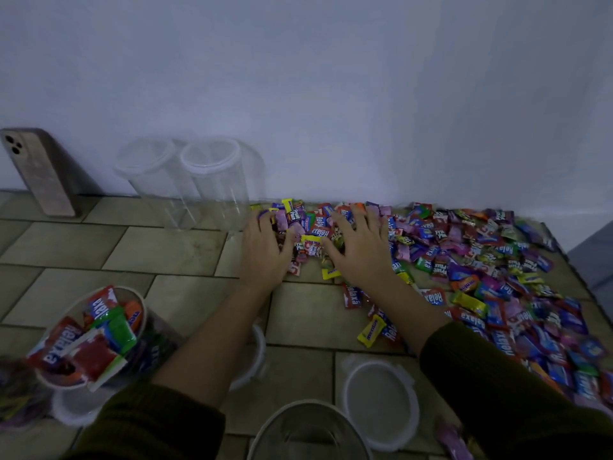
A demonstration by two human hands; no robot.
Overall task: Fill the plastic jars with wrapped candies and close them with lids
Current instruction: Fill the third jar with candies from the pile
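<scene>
Left grip [265,252] and right grip [360,252] press flat, fingers spread, on wrapped candies [481,260].

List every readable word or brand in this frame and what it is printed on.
"Relaxa": red wrapper in the pile; also one in the filled jar.
"Fruit Plus": purple wrapper.
"mentos": yellow wrapper.
The rest of the pile is too blurred to read; the phone shows no text.

Left hand [265,252] and right hand [361,252] rest on the candies [481,260], right fingers spread, left fingers [267,229] seemingly curled in
</scene>
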